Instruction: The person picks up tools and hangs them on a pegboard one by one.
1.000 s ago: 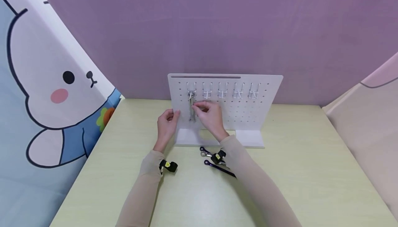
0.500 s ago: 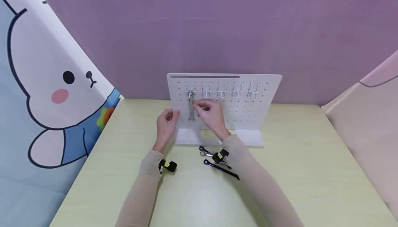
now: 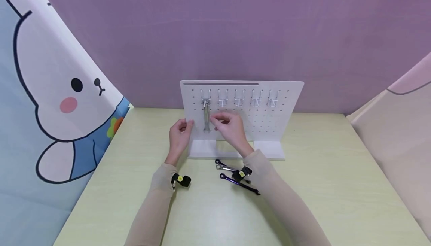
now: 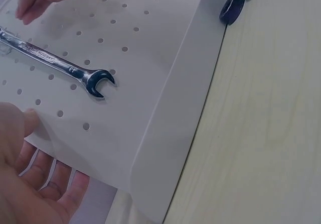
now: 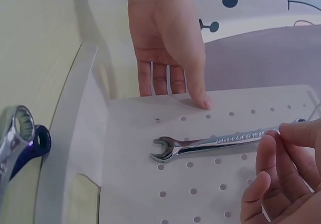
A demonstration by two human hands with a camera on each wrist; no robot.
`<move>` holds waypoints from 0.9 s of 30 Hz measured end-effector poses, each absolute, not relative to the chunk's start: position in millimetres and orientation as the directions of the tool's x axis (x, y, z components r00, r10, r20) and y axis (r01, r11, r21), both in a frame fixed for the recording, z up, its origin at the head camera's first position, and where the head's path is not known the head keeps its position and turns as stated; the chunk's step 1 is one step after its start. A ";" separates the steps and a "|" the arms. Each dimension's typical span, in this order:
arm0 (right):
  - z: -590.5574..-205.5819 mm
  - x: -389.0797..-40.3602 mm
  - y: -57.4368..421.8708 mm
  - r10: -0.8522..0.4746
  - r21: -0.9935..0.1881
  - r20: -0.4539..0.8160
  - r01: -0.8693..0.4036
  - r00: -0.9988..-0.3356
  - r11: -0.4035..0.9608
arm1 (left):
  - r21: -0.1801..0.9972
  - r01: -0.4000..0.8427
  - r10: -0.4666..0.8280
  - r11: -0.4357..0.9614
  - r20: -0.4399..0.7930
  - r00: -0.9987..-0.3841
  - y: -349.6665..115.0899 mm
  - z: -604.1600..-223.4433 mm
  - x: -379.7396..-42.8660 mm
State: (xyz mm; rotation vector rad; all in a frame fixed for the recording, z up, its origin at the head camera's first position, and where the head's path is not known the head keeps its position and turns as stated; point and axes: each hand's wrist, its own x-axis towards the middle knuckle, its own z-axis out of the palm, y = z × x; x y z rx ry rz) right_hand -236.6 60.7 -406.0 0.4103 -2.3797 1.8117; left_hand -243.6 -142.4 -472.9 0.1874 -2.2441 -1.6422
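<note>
A silver combination wrench [image 3: 207,118] hangs from the leftmost hook of a white pegboard [image 3: 266,120], its open-ended jaw pointing down. My left hand [image 3: 180,135] grips the board's left edge. In the left wrist view its thumb [image 4: 31,119] lies on the front face and its fingers pass behind. Just right of the wrench is my right hand [image 3: 230,128], fingers loosely bent with thumb and index tips close together. The left wrist view shows a gap between these fingertips [image 4: 30,15] and the wrench [image 4: 55,61].
Several double-prong hooks [image 3: 239,100] without tools line the board's upper part. On the table before its base lie a dark wrench [image 3: 239,184] and more wrenches [image 3: 223,167], partly hidden by the right wrist strap. A purple backdrop [image 3: 235,32] stands behind the table.
My right fingertips have come off the hanging wrench and moved slightly right and down. The wrench stays on its hook, and my left hand keeps its place on the board's edge.
</note>
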 end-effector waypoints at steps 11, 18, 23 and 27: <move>-405.4 -220.8 65.5 -0.188 -0.933 0.234 -0.275 -0.954 0.231 | 0.942 0.096 -0.315 0.322 0.202 -0.927 -142.9 -473.9 -243.8; -408.3 -213.7 71.0 -0.228 -0.938 0.187 -0.243 -0.956 0.249 | 0.942 0.078 -0.320 0.326 0.187 -0.929 -143.5 -471.5 -240.9; -411.4 -205.9 76.3 -0.258 -0.929 0.181 -0.251 -0.949 0.273 | 0.944 0.074 -0.319 0.321 0.181 -0.930 -143.4 -471.6 -241.3; -415.5 -200.1 81.7 -0.273 -0.923 0.183 -0.261 -0.944 0.283 | 0.946 0.080 -0.317 0.315 0.184 -0.930 -142.7 -470.5 -240.7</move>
